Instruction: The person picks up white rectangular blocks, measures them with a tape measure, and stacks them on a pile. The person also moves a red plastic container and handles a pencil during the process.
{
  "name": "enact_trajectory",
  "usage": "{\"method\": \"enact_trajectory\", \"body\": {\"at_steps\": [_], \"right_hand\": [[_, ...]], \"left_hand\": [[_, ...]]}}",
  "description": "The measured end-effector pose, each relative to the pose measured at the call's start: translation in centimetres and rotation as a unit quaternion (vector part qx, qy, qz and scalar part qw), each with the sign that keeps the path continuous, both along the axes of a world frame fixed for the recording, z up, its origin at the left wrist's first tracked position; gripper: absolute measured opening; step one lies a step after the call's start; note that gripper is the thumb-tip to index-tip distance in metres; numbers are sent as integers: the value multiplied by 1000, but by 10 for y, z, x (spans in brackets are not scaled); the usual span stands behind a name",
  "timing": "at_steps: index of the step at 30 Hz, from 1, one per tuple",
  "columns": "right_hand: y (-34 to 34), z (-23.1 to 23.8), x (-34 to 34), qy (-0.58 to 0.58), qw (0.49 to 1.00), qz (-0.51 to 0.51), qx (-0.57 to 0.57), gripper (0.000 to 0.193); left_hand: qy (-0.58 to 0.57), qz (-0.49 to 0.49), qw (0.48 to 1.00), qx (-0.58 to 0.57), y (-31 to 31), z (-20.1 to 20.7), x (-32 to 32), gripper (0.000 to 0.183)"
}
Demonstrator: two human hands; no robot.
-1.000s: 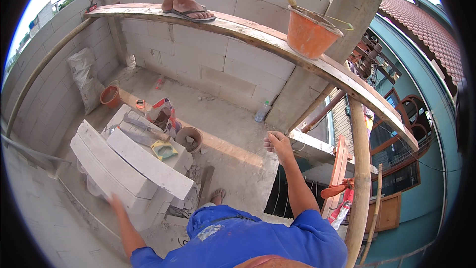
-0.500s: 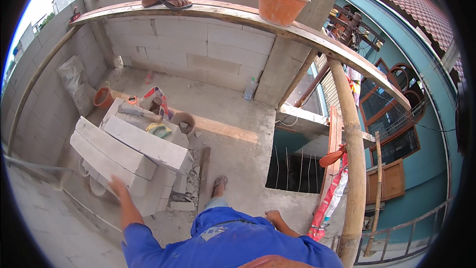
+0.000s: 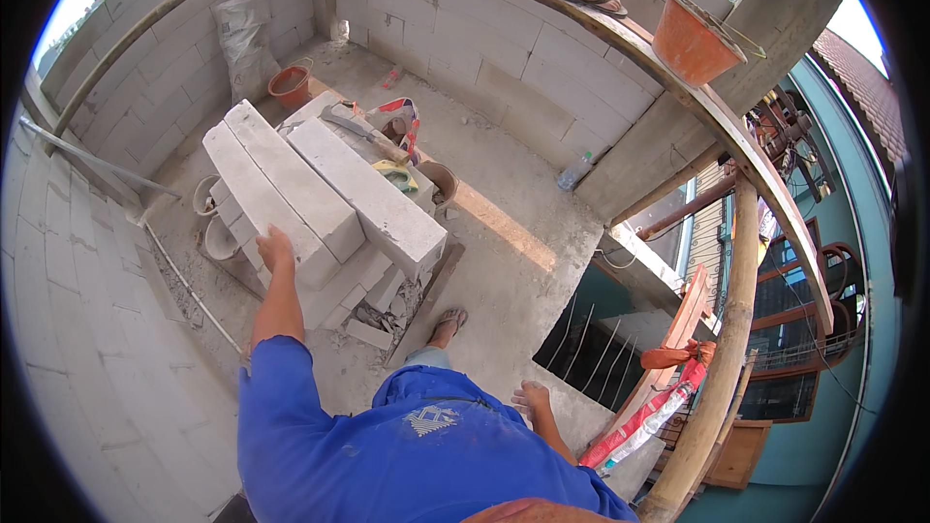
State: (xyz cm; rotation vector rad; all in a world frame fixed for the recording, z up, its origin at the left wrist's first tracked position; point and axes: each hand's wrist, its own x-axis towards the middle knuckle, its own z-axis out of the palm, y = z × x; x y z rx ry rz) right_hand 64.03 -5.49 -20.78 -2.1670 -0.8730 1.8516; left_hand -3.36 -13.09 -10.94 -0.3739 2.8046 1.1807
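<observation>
My left hand reaches out to the near end of a long pale aerated-concrete block, its fingers stretched out at the block's left edge. Whether they press on it is hard to tell. Another long block lies right against this one, and a third block rests to their right, all on a stack of blocks. My right hand hangs low at my right side, holding nothing, fingers loosely apart. A handsaw and a yellow-green tool lie on the stack behind the third block.
Buckets stand left of the stack; rubble lies at its near side. A floor opening with upright rods is at right, beside a bamboo pole. Another person's foot and an orange bucket are on a raised plank.
My view has turned left, so the stack sits further right in the picture. My left hand has come up to the near block's end. My right hand stays low at my side.
</observation>
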Motion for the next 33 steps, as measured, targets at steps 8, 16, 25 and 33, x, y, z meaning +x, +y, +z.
{"method": "enact_trajectory", "body": {"at_steps": [8,16,25,33], "right_hand": [[28,-4,-35,10,998,63,8,47],[16,-20,-55,17,997,71,-2,44],[-19,-30,-51,-6,996,80,-33,39],[-15,2,-90,-27,972,230,42,36]], "left_hand": [[-22,5,1000,6,3,10,3,63],[-12,17,1000,-4,5,9,-1,63],[-12,-4,1000,4,12,17,10,64],[-26,4,1000,-7,7,25,13,60]]}}
